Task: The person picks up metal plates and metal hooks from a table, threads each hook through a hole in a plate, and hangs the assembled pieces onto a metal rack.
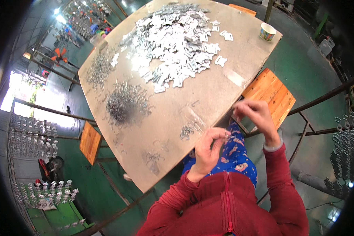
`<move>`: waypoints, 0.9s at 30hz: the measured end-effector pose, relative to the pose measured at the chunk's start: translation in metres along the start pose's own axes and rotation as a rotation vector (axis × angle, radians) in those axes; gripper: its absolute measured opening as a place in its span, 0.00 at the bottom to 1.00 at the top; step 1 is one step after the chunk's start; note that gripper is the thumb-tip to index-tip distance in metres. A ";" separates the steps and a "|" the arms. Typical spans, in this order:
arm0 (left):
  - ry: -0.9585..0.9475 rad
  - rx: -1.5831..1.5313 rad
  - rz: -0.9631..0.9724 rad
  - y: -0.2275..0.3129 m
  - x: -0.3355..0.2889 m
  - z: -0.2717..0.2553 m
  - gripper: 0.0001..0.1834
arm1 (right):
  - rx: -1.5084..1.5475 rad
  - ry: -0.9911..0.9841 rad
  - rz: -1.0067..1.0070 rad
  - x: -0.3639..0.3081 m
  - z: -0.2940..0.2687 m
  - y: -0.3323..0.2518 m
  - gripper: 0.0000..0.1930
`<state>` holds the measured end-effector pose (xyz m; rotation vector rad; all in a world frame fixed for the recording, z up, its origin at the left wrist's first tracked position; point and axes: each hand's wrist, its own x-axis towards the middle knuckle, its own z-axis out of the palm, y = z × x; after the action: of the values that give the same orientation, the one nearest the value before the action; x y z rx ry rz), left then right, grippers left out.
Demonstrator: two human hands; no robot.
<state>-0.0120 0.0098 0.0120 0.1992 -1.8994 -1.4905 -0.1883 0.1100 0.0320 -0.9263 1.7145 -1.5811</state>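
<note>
My left hand (pixel 207 152) is above my lap by the table's near edge. Its thumb and forefinger pinch a small shiny metal piece (pixel 229 137), too small to make out fully. To the right and a little higher, my right hand (pixel 256 115) is raised with its fingers curled together; whatever they may hold is hidden. The two hands are apart. On the table (pixel 167 114), nearest my left hand, lies a little cluster of bent metal hooks (pixel 187 132). More loose hooks (pixel 155 158) lie near the corner.
A large heap of flat silver metal plates (pixel 177 43) covers the far table. Left of it are a dark pile of hooks (pixel 126 104) and a pile of small metal bits (pixel 99 70). A paper cup (pixel 267 32) stands far right. Wooden stools (pixel 269 96) flank the table.
</note>
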 end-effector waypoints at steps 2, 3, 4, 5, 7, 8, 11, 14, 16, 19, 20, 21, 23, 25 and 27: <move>-0.007 -0.001 0.041 0.000 -0.001 0.002 0.03 | -0.020 0.076 0.034 0.048 -0.010 0.012 0.13; -0.010 0.003 0.052 0.001 -0.002 0.002 0.03 | -0.018 0.097 -0.007 0.078 -0.013 0.032 0.13; 0.001 -0.006 0.050 0.002 -0.003 0.004 0.05 | 0.018 0.109 0.051 0.104 -0.018 0.045 0.14; 0.014 -0.010 0.047 0.002 -0.005 0.005 0.06 | 0.058 0.115 0.106 0.130 -0.021 0.058 0.15; 0.005 -0.003 0.007 0.000 -0.009 0.007 0.06 | -0.087 0.228 0.189 0.175 -0.024 0.086 0.17; 0.004 0.002 -0.010 0.000 -0.012 0.008 0.06 | -0.305 0.306 0.162 0.194 -0.025 0.101 0.18; -0.007 0.025 -0.046 0.000 -0.018 0.010 0.05 | -0.771 0.433 -0.016 0.222 -0.027 0.125 0.17; -0.006 0.026 -0.093 -0.001 -0.019 0.006 0.06 | -0.834 0.378 -0.010 0.231 -0.022 0.127 0.15; 0.001 0.002 -0.122 -0.003 -0.019 0.004 0.06 | -0.953 0.364 0.055 0.230 -0.022 0.120 0.19; 0.007 -0.023 -0.207 -0.003 -0.015 0.004 0.06 | -0.934 0.320 0.011 0.219 -0.040 0.125 0.18; 0.006 -0.028 -0.212 -0.007 -0.016 0.004 0.05 | -0.873 0.379 -0.154 0.207 -0.043 0.126 0.19; -0.001 -0.024 -0.212 -0.009 -0.016 0.003 0.05 | -0.891 0.366 -0.133 0.196 -0.049 0.126 0.19; 0.036 -0.076 -0.269 -0.010 -0.017 0.001 0.06 | -0.308 0.142 0.176 0.173 -0.043 0.085 0.20; 0.050 -0.138 -0.294 -0.016 -0.019 -0.002 0.06 | 0.168 -0.011 0.216 0.125 -0.023 0.055 0.18; 0.001 -0.098 -0.294 -0.020 -0.017 -0.002 0.08 | 0.219 -0.026 0.190 0.082 -0.009 0.038 0.15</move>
<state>-0.0037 0.0106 -0.0133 0.4493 -1.8504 -1.7711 -0.2447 0.0486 -0.0035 -0.6529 1.5259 -1.5850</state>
